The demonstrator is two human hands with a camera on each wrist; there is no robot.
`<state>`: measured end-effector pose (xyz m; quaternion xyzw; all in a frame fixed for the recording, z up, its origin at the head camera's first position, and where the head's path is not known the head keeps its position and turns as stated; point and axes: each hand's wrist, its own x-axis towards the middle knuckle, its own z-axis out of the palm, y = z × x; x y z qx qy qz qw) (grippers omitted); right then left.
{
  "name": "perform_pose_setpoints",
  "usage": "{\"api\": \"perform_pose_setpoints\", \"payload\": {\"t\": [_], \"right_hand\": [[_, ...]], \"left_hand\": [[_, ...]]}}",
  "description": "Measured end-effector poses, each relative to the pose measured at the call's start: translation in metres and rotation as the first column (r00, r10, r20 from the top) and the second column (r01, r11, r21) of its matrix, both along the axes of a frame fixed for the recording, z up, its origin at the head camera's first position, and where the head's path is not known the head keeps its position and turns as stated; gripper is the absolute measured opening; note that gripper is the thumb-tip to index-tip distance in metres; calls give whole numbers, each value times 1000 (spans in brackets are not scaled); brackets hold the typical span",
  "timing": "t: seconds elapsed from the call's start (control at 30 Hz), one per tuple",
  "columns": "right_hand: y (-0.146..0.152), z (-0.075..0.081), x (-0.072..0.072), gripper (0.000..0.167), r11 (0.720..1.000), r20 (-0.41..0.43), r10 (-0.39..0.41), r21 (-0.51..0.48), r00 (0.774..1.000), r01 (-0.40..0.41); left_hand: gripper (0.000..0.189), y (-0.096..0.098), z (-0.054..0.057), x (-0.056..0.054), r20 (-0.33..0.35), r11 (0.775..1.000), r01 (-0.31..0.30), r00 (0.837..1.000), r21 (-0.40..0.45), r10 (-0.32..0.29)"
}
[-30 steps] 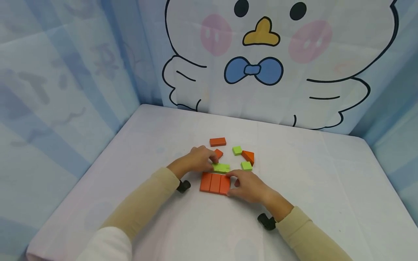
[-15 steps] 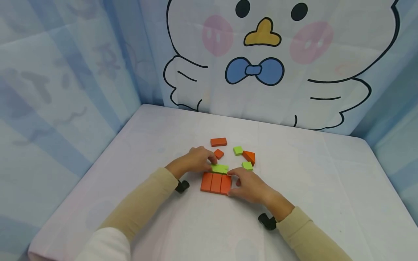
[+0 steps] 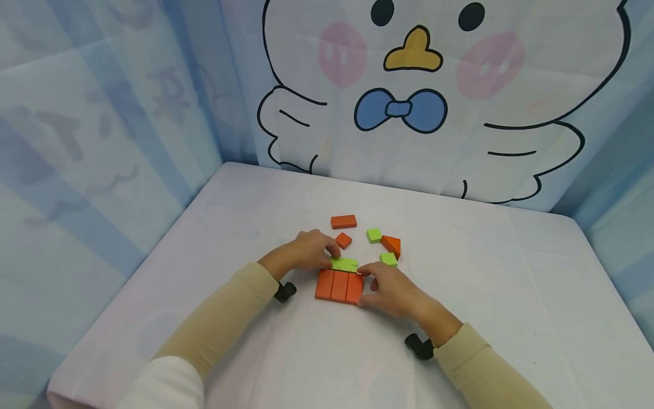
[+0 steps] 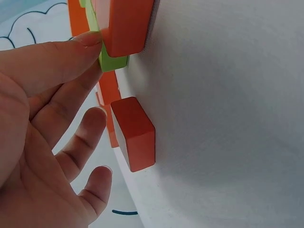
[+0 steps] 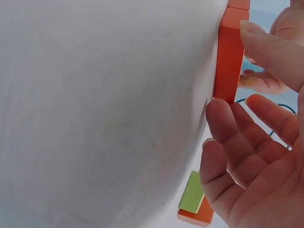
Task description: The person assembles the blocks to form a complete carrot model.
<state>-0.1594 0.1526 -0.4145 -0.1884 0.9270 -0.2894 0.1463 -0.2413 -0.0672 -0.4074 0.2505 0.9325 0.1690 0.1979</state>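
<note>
Three orange blocks (image 3: 339, 286) lie side by side in a row on the white-covered table. A long green block (image 3: 344, 264) lies against the row's far edge. My left hand (image 3: 310, 250) pinches its left end; in the left wrist view the thumb and forefinger meet at the green block (image 4: 113, 63), while the other fingers stay loose. My right hand (image 3: 390, 289) grips the rightmost orange block (image 5: 230, 57) between the thumb at its near end and a finger at its far end. The fingers partly hide the green block's left end.
Beyond the hands lie an orange bar (image 3: 343, 221), a small orange block (image 3: 343, 241), two small green blocks (image 3: 374, 235) and an orange triangular block (image 3: 391, 245). A patterned curtain (image 3: 398, 153) hangs behind the table.
The green block has shifted slightly left along the orange row, with my left hand on it. My right hand keeps its hold at the row's right end.
</note>
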Motion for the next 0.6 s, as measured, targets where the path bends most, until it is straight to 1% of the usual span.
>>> {"api": "perform_pose_setpoints", "payload": {"t": [0.2, 0.3, 0.47, 0.6], "right_hand": [[-1, 0, 0, 56, 1000, 5, -3, 3, 1000, 3], [-1, 0, 0, 56, 1000, 9, -4, 6, 1000, 4], [-1, 0, 0, 56, 1000, 9, 1, 7, 1000, -1], [0, -1, -1, 56, 1000, 3, 7, 11, 1000, -7]], "left_hand": [[20, 0, 0, 0, 9, 1000, 2, 1000, 7, -2], [23, -2, 0, 1, 26, 1000, -18, 1000, 14, 18], [34, -8, 1, 8, 62, 997, -69, 996, 26, 67], [40, -13, 1, 16, 64, 997, -67, 996, 33, 65]]}}
